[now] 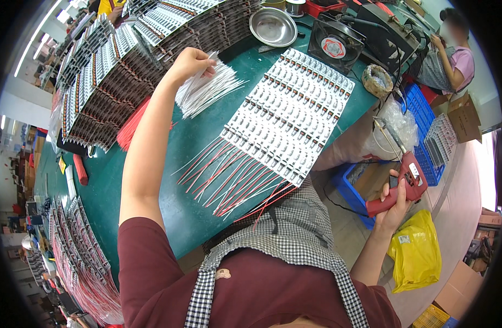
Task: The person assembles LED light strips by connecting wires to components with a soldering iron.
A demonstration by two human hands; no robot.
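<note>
My left hand [192,65] is closed in a pinch on white wires at the upper end of a loose pile of white wires [207,90]; how many it grips I cannot tell. My right hand [394,203] is wrapped round the handle of a red soldering gun [409,183], held off the table's right side with its metal tip pointing up and left. Between my hands lies a panel of white circuit boards [289,115] with rows of small components. Red and white wires [234,180] fan out from its near edge, some reaching over the table edge toward my apron.
Tall stacks of board panels [106,82] stand at the back left beside red wires [133,126]. A metal bowl [273,27] and a black fan [335,44] sit behind the panel. Wired panels [78,246] lie left. A blue crate [352,188] and yellow bag [417,251] are right; another person [453,60] sits beyond.
</note>
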